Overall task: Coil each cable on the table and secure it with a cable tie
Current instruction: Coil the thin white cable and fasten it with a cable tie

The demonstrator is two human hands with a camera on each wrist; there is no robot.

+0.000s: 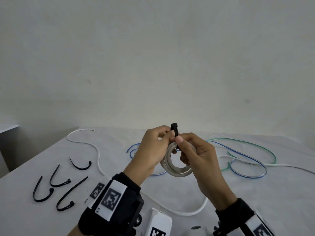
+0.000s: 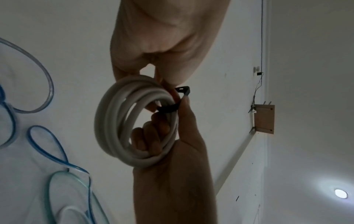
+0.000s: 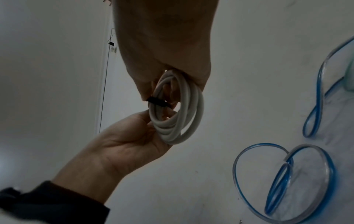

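Observation:
A grey cable coil (image 1: 177,172) is held up above the table between both hands. My left hand (image 1: 163,135) grips the coil's top left; in the right wrist view it (image 3: 147,119) holds the coil (image 3: 191,115) from below left. My right hand (image 1: 180,143) pinches a black cable tie (image 1: 174,128) against the coil under its thumb, with its fingers (image 2: 153,133) reaching through the ring. The tie (image 2: 168,109) wraps across the coil's strands (image 2: 114,121), and its head (image 2: 184,89) sticks out free. The tie band (image 3: 157,102) crosses the strands.
Several spare black cable ties (image 1: 51,184) lie at the table's left front. A loose white cable (image 1: 98,154) snakes across the white table (image 1: 255,201). A blue-striped clear cable (image 1: 247,159) and a green one (image 1: 255,142) lie tangled at the right.

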